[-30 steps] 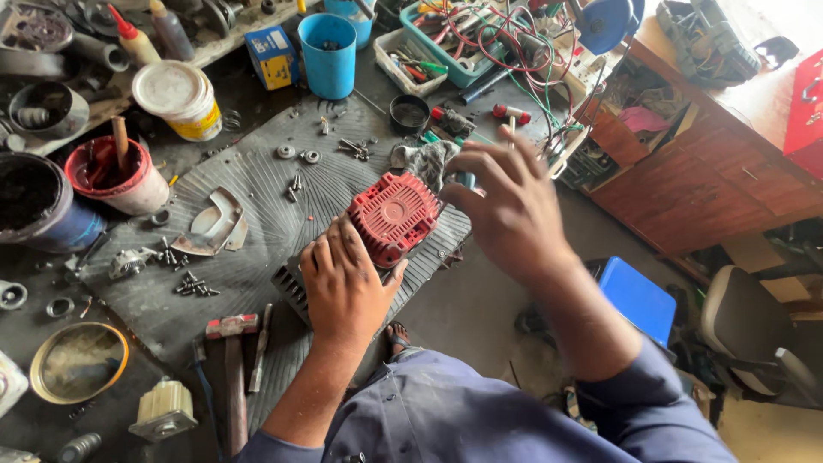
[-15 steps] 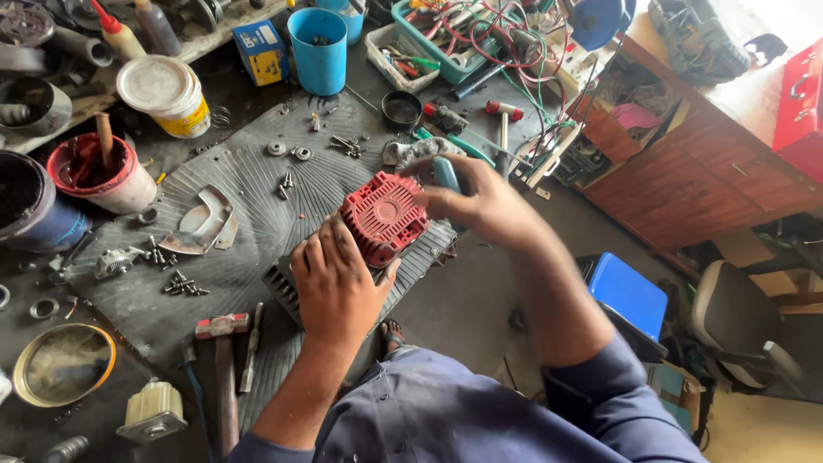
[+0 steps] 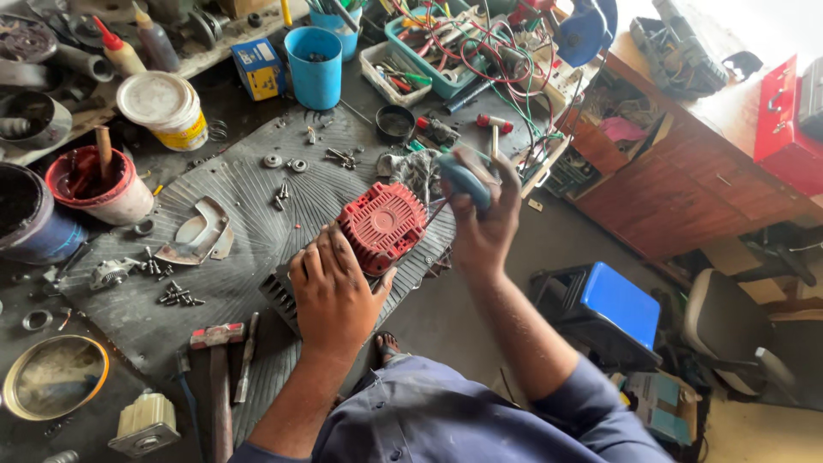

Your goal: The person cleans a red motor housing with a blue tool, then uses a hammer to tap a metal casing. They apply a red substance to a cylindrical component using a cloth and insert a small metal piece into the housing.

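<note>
Left hand (image 3: 330, 291) laid over a ribbed motor housing (image 3: 287, 296), fingers (image 3: 319, 255) spread and pressed down on it, thumb against the red vented end cover (image 3: 381, 225); a steadying press rather than a closed grasp

Red cover at near right edge of grey grooved rubber mat (image 3: 231, 257), facing up, tilted slightly toward the right hand

Right hand (image 3: 484, 219) raised just right of red cover, fingers (image 3: 506, 176) curled tight around a blue-handled tool (image 3: 467, 180); tool blurred, its working end not clear

On the mat, left of the housing: curved metal bracket (image 3: 199, 233), small piles of dark screws (image 3: 176, 296), washers (image 3: 273, 160) near the far edge

Near edge of the mat: hammer with red head (image 3: 216, 336), thin metal rod (image 3: 246, 356) just beside it

Far side of counter (image 3: 51, 394): blue plastic cup (image 3: 314, 67), white lidded tub with yellow label (image 3: 163, 107), red bucket (image 3: 90, 184) with a stick standing in it, small black bowl (image 3: 395, 122)

Teal tray (image 3: 437, 51) full of tangled red and green wires behind the right hand

Brass-rimmed round dish (image 3: 53, 377) at near left corner of counter, small cream-coloured part (image 3: 146, 422) next to it

Blue-topped stool (image 3: 617, 304) on floor to the right, well apart from the counter
</note>
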Motion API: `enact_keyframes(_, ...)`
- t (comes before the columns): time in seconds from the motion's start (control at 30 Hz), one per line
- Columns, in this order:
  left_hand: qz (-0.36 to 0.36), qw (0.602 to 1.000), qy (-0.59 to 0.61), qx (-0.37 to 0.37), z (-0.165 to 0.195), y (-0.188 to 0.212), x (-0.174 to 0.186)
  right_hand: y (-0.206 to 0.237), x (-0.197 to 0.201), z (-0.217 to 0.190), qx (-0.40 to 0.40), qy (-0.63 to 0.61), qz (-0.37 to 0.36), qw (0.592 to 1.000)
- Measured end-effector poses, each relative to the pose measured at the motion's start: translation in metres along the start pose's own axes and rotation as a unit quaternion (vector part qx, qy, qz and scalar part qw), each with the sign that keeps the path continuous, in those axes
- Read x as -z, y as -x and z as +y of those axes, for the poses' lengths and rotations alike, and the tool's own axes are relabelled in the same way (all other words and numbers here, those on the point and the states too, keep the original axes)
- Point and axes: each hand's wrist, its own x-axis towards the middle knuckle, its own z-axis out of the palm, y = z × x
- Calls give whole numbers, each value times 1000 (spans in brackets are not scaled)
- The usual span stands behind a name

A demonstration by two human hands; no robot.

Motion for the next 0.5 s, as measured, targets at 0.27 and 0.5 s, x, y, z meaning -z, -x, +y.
enact_keyframes(0.27,4,1000,-7,-3,-2,1,-3,-57,7,-26,-308,-48,-294,903)
enact_keyframes(0.5,3,1000,5,5,-3,2,-3,-71,19,-79,118,581,-409,693)
